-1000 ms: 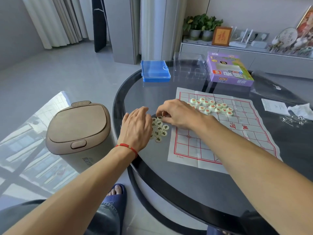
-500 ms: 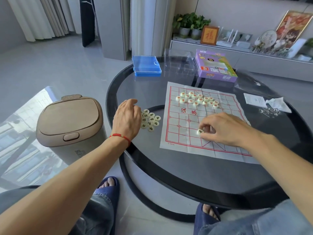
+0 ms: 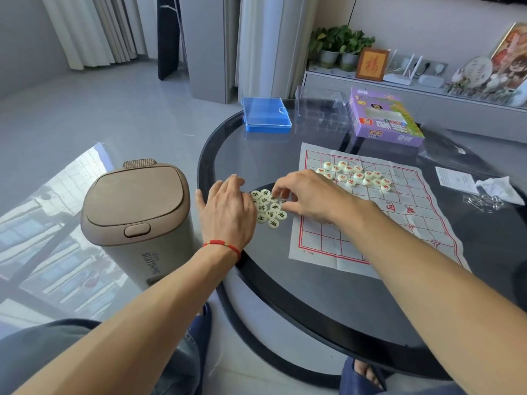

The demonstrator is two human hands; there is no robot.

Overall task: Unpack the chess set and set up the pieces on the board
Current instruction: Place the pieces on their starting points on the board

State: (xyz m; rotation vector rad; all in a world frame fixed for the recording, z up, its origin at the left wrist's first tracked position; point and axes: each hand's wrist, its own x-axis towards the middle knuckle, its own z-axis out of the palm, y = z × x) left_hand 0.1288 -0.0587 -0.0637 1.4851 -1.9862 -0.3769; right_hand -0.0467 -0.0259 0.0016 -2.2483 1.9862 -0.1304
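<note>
A white paper board (image 3: 322, 238) with red lines lies on the dark round glass table (image 3: 285, 280). Several pale round pieces with red characters (image 3: 353, 173) sit bunched at the board's far end. A pile of pieces with black characters (image 3: 269, 213) lies on the glass just left of the board. My left hand (image 3: 228, 212) rests flat against the pile's left side, fingers straight. My right hand (image 3: 310, 195) reaches over the board's left edge into the pile, thumb and fingertips curled round one piece at the pile's right side.
A blue plastic case (image 3: 266, 114), a clear plastic tray (image 3: 322, 109) and the purple game box (image 3: 385, 118) stand at the table's far side. A paper slip (image 3: 453, 178), a tissue (image 3: 496, 189) and metal rings (image 3: 484, 202) lie right of the board. A beige bin (image 3: 137, 201) stands left of the table.
My right hand set a piece down near the board's near edge, then came back left to the black-character pile. My left hand stayed beside the pile.
</note>
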